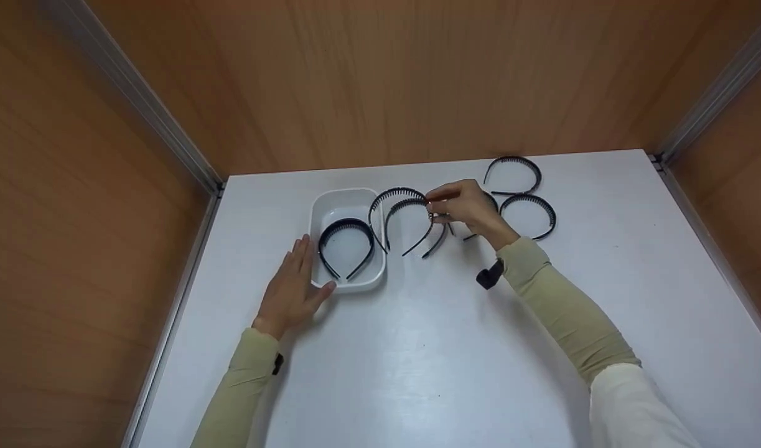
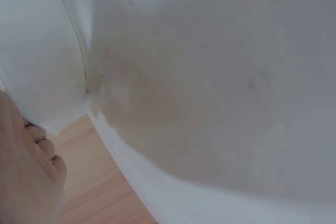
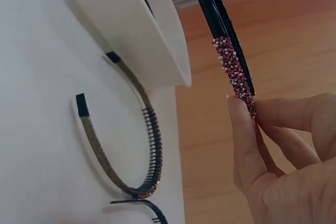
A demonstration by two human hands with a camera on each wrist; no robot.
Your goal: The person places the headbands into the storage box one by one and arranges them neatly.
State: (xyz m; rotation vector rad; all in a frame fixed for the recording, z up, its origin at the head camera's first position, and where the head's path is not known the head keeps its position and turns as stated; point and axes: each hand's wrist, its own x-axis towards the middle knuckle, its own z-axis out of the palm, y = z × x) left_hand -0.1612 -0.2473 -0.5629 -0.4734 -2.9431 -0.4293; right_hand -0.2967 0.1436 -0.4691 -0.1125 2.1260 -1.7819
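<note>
Between thumb and fingertips my right hand [image 1: 464, 202] pinches a dark toothed headband [image 1: 397, 190], raised at the right side of a white tray [image 1: 317, 208]. Close up in the right wrist view, the held headband [image 3: 233, 66] has pink and silver beads by the fingers. Behind it on the table lies another headband [image 3: 152, 145] with teeth and a gold-brown band. One dark headband [image 1: 346, 222] lies in the tray, ends toward me. My left hand [image 1: 287, 289] rests against the tray's left wall, fingers straight and thumb at the front corner.
To the right of my right hand, a headband [image 1: 551, 214] lies on the white table [image 1: 417, 373], with another headband [image 1: 537, 174] behind it. One more headband [image 1: 493, 200] is partly hidden by that hand. Wooden panels [image 1: 405, 81] enclose the back and sides.
</note>
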